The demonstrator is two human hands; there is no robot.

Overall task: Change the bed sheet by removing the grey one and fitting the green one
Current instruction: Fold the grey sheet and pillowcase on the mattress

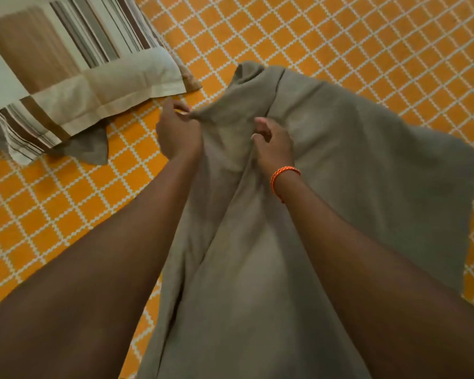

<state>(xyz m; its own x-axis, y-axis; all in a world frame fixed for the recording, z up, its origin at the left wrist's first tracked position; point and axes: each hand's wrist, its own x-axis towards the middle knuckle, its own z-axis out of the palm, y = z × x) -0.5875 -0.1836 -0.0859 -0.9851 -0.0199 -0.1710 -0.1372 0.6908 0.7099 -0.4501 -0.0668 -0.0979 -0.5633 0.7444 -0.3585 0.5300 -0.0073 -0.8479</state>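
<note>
Fingers (pixel 185 112) of both hands pinch grey sheet (pixel 340 160) over orange mattress (pixel 340 36).

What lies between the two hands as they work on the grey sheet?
In the head view, a bunched ridge of the grey sheet spans the gap. The left hand pinches one end and the right hand grips the other; nothing else lies between.

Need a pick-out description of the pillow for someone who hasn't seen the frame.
Start from the orange surface with the white grid that fills the view. At its upper left lies the pillow, left of the grey sheet held by the left hand and right hand. Unlike the plain sheet, it has brown and cream patches with stripes.
</note>
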